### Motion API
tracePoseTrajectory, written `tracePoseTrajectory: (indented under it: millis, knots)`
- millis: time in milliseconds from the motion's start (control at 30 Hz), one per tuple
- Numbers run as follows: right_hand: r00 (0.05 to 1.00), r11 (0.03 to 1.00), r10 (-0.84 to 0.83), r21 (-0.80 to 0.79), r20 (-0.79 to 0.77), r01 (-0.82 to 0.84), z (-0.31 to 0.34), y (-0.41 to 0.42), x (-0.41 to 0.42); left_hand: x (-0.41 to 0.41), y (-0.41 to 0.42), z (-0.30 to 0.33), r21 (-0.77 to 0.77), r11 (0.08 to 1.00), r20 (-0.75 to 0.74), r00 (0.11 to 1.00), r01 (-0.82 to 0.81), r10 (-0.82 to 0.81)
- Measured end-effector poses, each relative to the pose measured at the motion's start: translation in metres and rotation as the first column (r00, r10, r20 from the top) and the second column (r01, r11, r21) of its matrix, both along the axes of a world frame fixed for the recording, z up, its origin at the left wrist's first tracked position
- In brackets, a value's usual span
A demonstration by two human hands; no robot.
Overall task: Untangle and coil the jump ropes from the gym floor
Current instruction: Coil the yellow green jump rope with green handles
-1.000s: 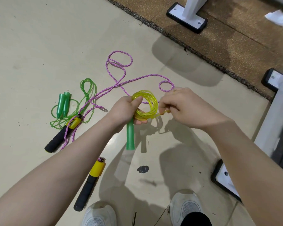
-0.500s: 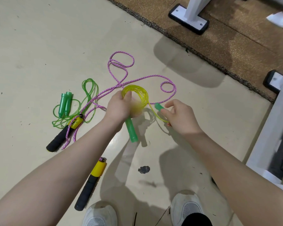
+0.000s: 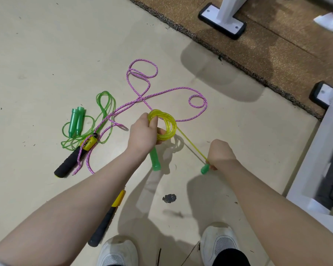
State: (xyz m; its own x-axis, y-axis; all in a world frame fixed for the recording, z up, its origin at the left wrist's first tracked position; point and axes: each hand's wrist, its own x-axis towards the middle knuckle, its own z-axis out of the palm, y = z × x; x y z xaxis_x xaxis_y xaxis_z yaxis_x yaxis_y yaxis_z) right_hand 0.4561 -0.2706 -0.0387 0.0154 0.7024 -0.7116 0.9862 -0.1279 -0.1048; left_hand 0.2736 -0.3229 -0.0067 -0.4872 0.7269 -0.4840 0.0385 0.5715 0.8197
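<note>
Yellow jump rope (image 3: 162, 124), coiled, gripped with one green handle (image 3: 155, 160) in left hand (image 3: 143, 134) above the floor; right hand (image 3: 220, 153), closed on the second handle (image 3: 205, 168), has just drawn the tail taut away from the coil, so securing it likely comes next. Pink rope (image 3: 161, 93) and green rope (image 3: 104, 104) lie tangled toward the floor's left edge; right fingers hidden, one black-and-yellow handle (image 3: 106, 219) partly behind the forearm.

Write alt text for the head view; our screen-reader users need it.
A person's left hand grips a coiled yellow jump rope with one green handle hanging below, while the right hand pulls its free end taut by the other green handle. A pink rope and green rope lie tangled on the floor.
</note>
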Motion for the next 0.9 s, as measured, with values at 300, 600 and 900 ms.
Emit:
tracePoseTrajectory:
  millis: [300,600,900]
  knots:
    - [0.97,0.98,-0.105,0.145,-0.22,0.139,0.011,0.008,-0.003,0.0,0.004,0.003,0.047,0.999,-0.013,1.0,0.008,-0.008]
    - [0.567,0.916,0.194,0.354,-0.8,0.186,0.086,-0.007,-0.035,-0.021,0.006,0.0,-0.046,0.996,0.169,0.982,-0.079,0.086]
    - [0.774,0.749,0.489,0.648,-0.402,-0.137,0.072,-0.013,-0.052,-0.024,0.006,0.015,0.032,0.998,-0.017,0.998,0.058,-0.057]
